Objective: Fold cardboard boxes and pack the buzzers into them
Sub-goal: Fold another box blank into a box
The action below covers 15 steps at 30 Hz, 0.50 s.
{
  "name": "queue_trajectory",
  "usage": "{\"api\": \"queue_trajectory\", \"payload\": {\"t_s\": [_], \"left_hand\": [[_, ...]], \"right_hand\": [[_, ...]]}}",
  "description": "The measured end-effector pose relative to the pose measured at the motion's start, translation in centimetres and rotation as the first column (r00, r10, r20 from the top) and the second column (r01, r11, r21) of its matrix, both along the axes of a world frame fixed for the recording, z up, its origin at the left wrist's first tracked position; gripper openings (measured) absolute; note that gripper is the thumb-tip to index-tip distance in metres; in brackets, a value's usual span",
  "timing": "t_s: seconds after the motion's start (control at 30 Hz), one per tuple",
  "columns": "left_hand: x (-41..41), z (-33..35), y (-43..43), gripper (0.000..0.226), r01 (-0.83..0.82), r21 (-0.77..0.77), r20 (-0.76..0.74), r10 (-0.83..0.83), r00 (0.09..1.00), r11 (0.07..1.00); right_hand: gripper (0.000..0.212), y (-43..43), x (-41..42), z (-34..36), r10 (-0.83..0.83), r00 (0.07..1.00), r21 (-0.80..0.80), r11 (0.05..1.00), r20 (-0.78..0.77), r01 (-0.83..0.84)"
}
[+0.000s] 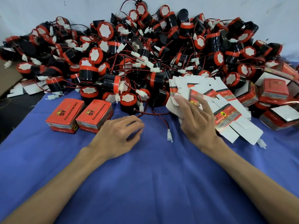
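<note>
Left hand (119,135) palm-down mid-frame on blue surface (145,183), grip loosely curled, empty. Right hand (196,120) right of centre, fingers spread flat on the flat box blanks (229,110).

Beyond left fingers (135,125) and right fingers (183,101): buzzers (145,54) heaped on bench (145,183). Just left of left fingers: two boxes (79,115). Under right fingers: flat blanks (229,110).
</note>
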<state>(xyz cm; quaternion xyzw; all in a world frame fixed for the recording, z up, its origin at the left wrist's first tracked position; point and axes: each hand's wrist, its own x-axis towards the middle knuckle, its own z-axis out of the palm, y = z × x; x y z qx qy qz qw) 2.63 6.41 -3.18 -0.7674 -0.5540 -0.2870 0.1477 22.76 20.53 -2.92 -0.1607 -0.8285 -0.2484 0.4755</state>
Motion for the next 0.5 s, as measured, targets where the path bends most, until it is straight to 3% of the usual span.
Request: {"api": "queue_trajectory", "payload": {"t_s": [0.03,0.1,0.17,0.23,0.33,0.43,0.5], "left_hand": [[0.2,0.0,-0.1,0.024,0.0,0.005,0.075,-0.001,0.997,1.0],[0.7,0.2,-0.3,0.031,0.019,-0.045,0.368,-0.001,0.93,0.999],[1.4,0.6,-0.5,0.026,0.1,-0.146,0.696,0.03,0.718,0.984],[1.8,0.7,-0.3,0.018,0.182,-0.179,0.875,0.071,0.479,0.967],[1.6,0.9,0.2,0.028,0.248,-0.206,0.957,0.141,0.255,0.946],[1.0,0.7,0.5,0.033,0.246,-0.221,0.965,0.176,0.193,0.944],[0.7,0.5,0.7,0.031,0.171,-0.192,0.973,0.165,0.16,0.966]], "right_hand": [[0.025,-0.4,-0.1,0.2,0.125,0.992,0.058,0.991,-0.006,-0.124],[0.023,-2.0,-0.8,0.1,0.339,0.938,0.079,0.936,0.069,-0.344],[0.018,-3.5,-1.5,-0.2,0.459,0.876,0.065,0.879,0.148,-0.472],[0.015,-4.5,-2.0,-0.3,0.527,0.83,0.037,0.84,0.184,-0.541],[0.019,-4.9,-2.3,-0.1,0.588,0.787,-0.01,0.802,0.185,-0.597],[0.013,-4.9,-2.5,-0.6,0.575,0.792,-0.07,0.816,0.206,-0.574],[0.013,-4.6,-2.5,-0.9,0.563,0.817,-0.159,0.824,0.125,-0.543]]}}
